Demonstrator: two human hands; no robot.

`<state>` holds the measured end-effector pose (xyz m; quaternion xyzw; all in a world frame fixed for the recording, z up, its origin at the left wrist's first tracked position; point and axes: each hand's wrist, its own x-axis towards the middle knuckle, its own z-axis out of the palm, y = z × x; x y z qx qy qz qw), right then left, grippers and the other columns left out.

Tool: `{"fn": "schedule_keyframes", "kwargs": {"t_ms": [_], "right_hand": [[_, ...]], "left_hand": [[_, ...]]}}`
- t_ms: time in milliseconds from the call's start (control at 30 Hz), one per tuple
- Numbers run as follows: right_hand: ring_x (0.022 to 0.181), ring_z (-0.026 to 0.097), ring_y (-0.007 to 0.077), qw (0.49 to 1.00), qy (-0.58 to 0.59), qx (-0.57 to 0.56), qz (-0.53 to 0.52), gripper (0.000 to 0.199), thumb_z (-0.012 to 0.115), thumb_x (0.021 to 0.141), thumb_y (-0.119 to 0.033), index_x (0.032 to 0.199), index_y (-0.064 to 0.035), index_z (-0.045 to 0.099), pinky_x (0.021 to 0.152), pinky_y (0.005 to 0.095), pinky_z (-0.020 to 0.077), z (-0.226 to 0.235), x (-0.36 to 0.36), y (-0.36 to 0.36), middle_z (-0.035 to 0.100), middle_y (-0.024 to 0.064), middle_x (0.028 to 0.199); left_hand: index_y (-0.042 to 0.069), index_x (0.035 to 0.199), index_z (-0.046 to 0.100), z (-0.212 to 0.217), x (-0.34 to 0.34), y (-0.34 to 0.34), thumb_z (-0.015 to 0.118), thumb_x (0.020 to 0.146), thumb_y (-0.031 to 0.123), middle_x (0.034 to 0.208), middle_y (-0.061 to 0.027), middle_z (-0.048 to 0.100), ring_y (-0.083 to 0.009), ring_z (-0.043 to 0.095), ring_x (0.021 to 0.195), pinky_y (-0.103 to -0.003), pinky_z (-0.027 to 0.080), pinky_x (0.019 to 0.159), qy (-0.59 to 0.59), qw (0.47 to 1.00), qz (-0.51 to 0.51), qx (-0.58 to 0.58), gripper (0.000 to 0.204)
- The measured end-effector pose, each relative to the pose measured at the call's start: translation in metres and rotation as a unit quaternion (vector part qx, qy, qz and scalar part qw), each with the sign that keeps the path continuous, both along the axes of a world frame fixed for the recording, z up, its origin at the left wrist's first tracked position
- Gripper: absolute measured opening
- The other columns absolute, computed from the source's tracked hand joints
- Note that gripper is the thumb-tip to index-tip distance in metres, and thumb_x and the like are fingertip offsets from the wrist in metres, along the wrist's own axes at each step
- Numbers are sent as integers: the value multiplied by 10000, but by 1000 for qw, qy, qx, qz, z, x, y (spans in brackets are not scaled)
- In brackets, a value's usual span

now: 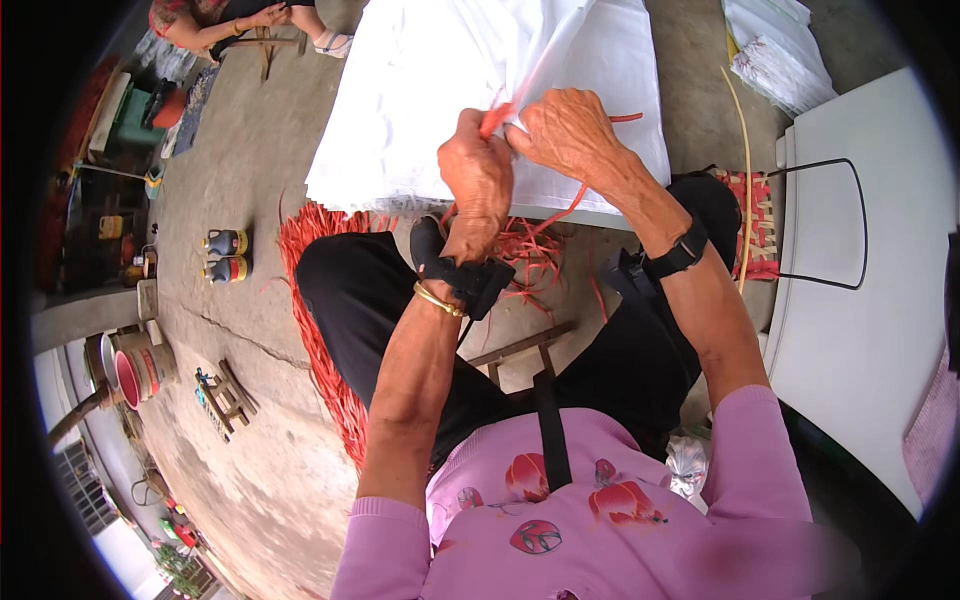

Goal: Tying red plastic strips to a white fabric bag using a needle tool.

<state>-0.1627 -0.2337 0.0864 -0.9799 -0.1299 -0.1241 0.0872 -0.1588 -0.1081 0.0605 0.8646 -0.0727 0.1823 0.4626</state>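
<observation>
A stack of white sheets (400, 110), cloth or woven plastic, lies in front of me with its top layer gathered into folds near my hands. My left hand (477, 168) is closed around a red strip (497, 119) that looks like plastic tape, blurred where it meets the white folds. Right beside it, my right hand (568, 130) is closed too, its fingers turned down over the strip. A short red end (627, 118) sticks out past the right hand. Another red length hangs below, over the stack's near edge. The right fingertips are partly hidden.
Loose red strips (535, 255) hang and lie between my knees, and a long red bundle (325, 330) runs along my left side. A white panel (850, 270) stands at right by a woven red seat (760, 225). Two dark bottles (226, 257) stand left. Another person (215, 25) sits far left.
</observation>
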Motion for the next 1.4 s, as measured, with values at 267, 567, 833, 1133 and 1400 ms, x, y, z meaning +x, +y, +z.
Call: {"fn": "schedule_keyframes", "kwargs": {"t_ms": [267, 567, 833, 1133, 1400], "right_hand": [[533, 566, 356, 974, -71, 210, -49, 323, 536, 798, -256, 834, 64, 510, 554, 453, 453, -4, 9, -13, 569, 193, 593], [632, 565, 380, 947, -107, 303, -8, 122, 489, 848, -131, 896, -23, 460, 579, 426, 440, -8, 18, 3, 570, 184, 649], [876, 569, 227, 810, -25, 582, -61, 313, 461, 859, -284, 923, 9, 551, 773, 344, 434, -3, 31, 3, 611, 115, 872], [744, 581, 150, 697, 243, 675, 15, 304, 520, 871, -286, 944, 2, 580, 698, 295, 447, -15, 9, -4, 635, 66, 856], [634, 561, 290, 955, -100, 278, 10, 86, 535, 840, -88, 805, -10, 535, 578, 369, 447, -29, -5, 0, 554, 150, 652]], "left_hand": [[116, 1094, 530, 65, 34, 20, 627, 791, 176, 744, -132, 635, -328, 614, 702, -402, 471, 594, -51, 952, -142, 265, 324], [127, 1179, 492, 49, 52, 30, 599, 788, 143, 933, -126, 636, -337, 611, 808, -413, 487, 654, -24, 918, -239, 316, 406], [-37, 948, 551, 16, 54, 6, 570, 791, 66, 788, -190, 625, -330, 603, 750, -403, 468, 663, 84, 942, -320, 55, 188], [75, 738, 510, 52, 63, 23, 584, 833, 161, 529, 66, 358, -41, 252, 406, -217, 186, 380, 350, 838, -224, -355, 148], [82, 762, 496, 66, 78, 50, 479, 842, 577, 524, 20, 429, -65, 209, 346, -205, 157, 346, 403, 664, -304, -551, 502]]}}
